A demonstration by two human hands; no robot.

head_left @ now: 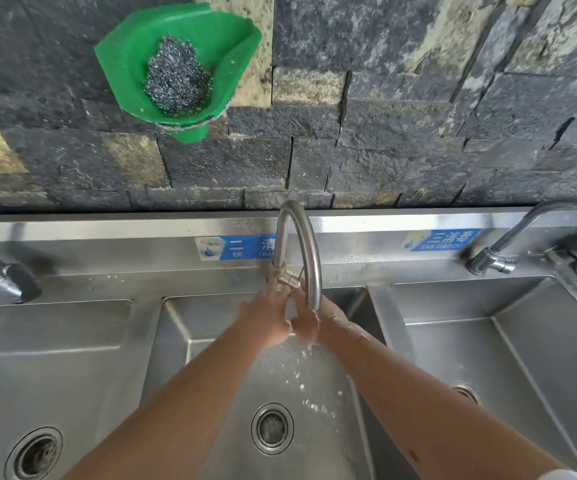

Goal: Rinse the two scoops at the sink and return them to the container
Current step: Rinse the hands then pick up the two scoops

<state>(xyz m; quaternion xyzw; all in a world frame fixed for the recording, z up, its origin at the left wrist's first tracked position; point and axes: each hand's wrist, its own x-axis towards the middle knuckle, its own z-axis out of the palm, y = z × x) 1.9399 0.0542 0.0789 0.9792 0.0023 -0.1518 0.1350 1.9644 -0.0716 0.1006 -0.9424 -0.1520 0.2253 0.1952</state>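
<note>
Two bare hands are meeting under the spout of the middle faucet, over the middle basin of a three-basin stainless steel sink. The left hand is reaching forward with its fingers stretched toward the faucet's base, touching or nearly touching the small lever there; it is holding nothing visible. The right hand is sitting directly beneath the spout's outlet, curled, pressed against the left hand, and whether it is gripping anything cannot be told from this angle. Neither scoop can be made out, and the container is not showing either. Water is falling from the hands in scattered drops and splashing onto the basin floor just right of the round drain. The left basin's drain and the right basin's drain are lying to either side. A second faucet is curving at the far right, and another tap is jutting out at the far left. Blue labels are sticking to the backsplash. Above, on the dark stone wall, a green plastic holder is cradling a steel wool scrubber.
</note>
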